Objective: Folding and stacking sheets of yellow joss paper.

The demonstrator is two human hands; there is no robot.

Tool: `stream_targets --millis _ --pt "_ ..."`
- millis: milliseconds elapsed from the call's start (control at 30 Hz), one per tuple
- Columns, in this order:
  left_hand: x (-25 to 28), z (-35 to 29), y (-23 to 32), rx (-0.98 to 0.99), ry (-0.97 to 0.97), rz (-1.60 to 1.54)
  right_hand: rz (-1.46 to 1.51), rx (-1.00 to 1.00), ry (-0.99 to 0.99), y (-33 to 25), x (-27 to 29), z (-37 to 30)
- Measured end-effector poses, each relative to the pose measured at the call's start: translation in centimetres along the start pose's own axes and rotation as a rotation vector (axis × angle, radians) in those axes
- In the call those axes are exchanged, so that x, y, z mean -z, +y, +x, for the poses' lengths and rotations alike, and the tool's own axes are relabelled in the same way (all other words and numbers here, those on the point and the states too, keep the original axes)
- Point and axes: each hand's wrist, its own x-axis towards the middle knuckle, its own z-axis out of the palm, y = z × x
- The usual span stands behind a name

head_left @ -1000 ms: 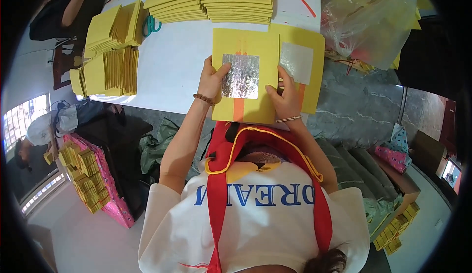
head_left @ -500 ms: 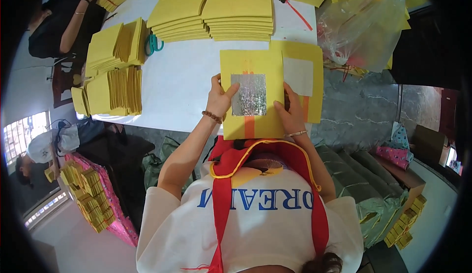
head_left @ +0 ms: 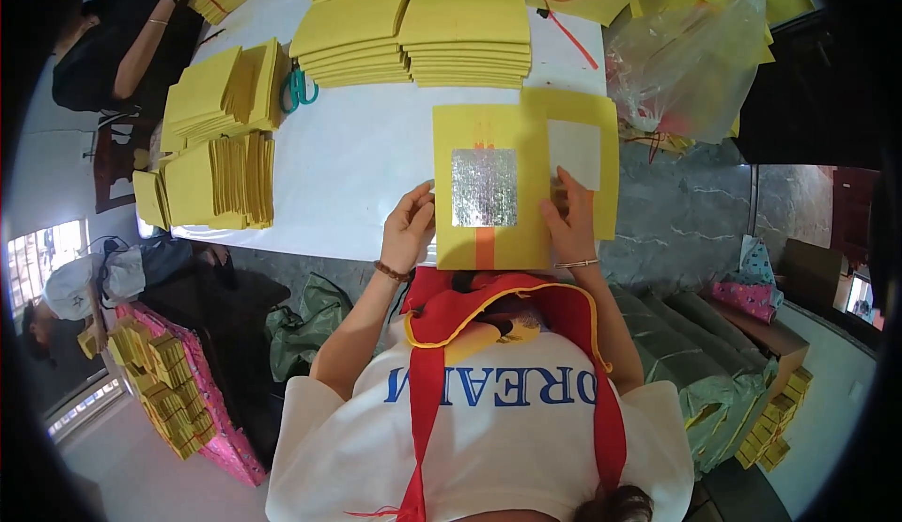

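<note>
In front of me, at the table's near edge, lies a stack of yellow paper sheets [head_left: 531, 174]. A square of silver foil [head_left: 484, 188] sits on its top sheet over an orange stripe. My left hand [head_left: 409, 229] is at the stack's left edge, fingers loosely bent and thumb off the paper. Against the right edge rests the thumb of my right hand [head_left: 571, 219], whose bent fingers stand apart from it. Those fingers overlap a second yellow paper stack [head_left: 606, 165] with a whitish rectangle [head_left: 575, 146], partly covered by the first.
Large piles of yellow paper [head_left: 465, 33] fill the far middle of the white table [head_left: 362, 151]. Folded yellow bundles [head_left: 216, 179] and teal scissors [head_left: 299, 90] are to the left. A clear plastic bag [head_left: 686, 71] bulges at the right. Across the far left corner, a co-worker's arm [head_left: 141, 57] handles a bundle.
My left thumb has come off the foil, and that hand has slid down and out to the stack's edge. My right fingers have moved over the second stack's whitish rectangle.
</note>
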Motion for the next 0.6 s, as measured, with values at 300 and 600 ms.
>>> stream_targets --millis 300,600 --pt "-1.2 -3.1 1.4 -1.000 -0.275 1.271 -0.574 0.540 -0.161 -3.5 1.1 -0.2" --pt "-1.7 -3.0 0.6 -1.033 -0.364 1.443 -0.209 0.246 -0.093 -1.5 0.2 -0.8"
